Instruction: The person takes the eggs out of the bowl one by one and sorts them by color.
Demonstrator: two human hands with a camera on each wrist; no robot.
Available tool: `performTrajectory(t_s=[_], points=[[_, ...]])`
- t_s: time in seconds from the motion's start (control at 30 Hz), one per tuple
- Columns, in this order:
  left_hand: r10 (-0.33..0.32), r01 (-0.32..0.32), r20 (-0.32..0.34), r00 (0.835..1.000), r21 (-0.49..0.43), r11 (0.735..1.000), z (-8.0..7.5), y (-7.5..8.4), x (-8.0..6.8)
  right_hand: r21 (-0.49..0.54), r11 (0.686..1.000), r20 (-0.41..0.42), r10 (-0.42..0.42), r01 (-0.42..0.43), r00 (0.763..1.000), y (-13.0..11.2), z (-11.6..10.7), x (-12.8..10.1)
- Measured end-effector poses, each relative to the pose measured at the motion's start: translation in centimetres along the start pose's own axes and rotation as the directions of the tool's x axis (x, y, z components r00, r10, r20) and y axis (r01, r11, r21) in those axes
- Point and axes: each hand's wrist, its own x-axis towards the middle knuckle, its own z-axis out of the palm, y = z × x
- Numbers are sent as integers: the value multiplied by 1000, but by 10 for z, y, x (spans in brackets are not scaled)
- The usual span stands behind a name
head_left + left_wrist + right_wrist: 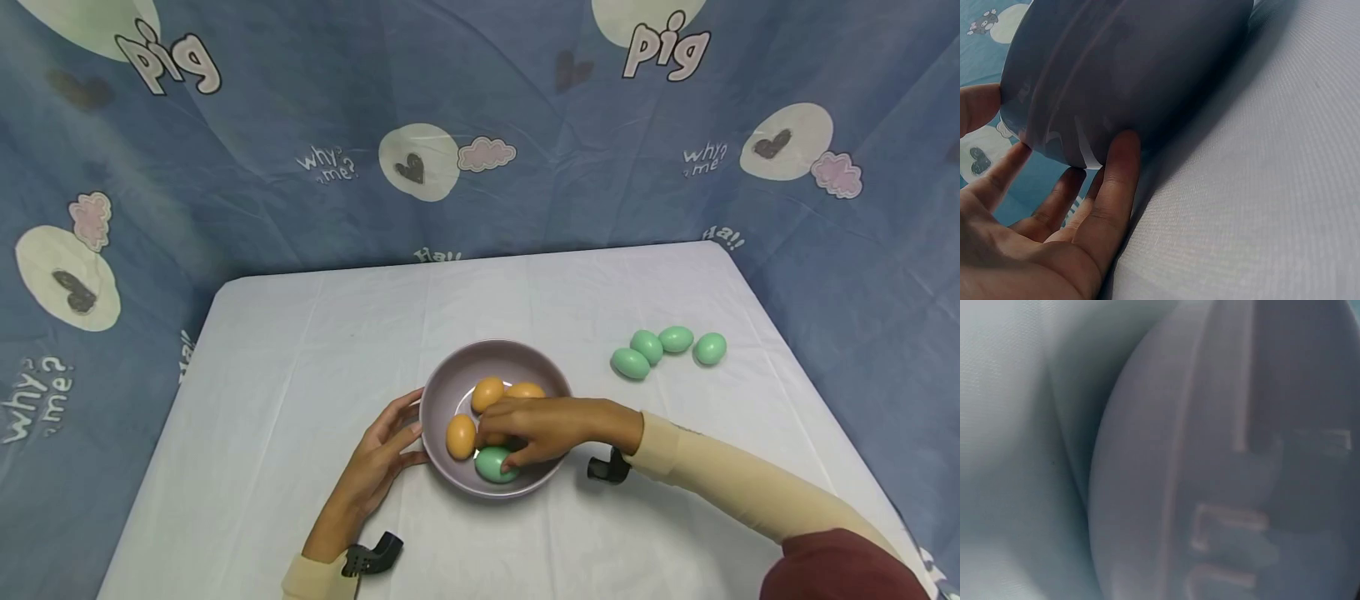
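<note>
Backdrop cloth [525, 208], blue, printed with pale discs, hearts and words, hung behind and to both sides; table [300, 350], covered in a pale sheet, carrying all that follows; bowl [450, 379], greyish-purple, round, near the table's front middle, its outer wall filling the left wrist view [1135, 62] and, blurred, the right wrist view [1222, 462]; left hand [378, 462], fingers relaxed and nearly straight, laid against the bowl's left outer wall, grasping nothing; right hand [543, 429], reaching into the bowl from the right, fingers curled down onto the green egg [493, 465]; that egg lies at the bowl's near side, directly beneath the right fingertips, long axis roughly left to right, and the right hand is plainly the nearer of the two; three orange eggs [487, 393] in the bowl, one at the left, two toward the back, partly hidden by the right hand; four green eggs [667, 350] in a loose cluster on the table, well apart to the bowl's right.
</note>
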Motion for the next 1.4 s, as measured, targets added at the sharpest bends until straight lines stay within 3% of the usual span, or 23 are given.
performTrajectory(t_s=[0.43,0.97,1.4], points=[[-16,16,-15,1000,-1,1000,0,1,1,-51,999,41,-18,20,999,0,7,4],[-7,7,-7,1000,1,1000,0,-1,1,0,991,153,132,-133,979,-11,6,7],[-7,7,-5,1000,7,1000,1,1,0,-41,990,126,136,-132,983,-12,4,7]])
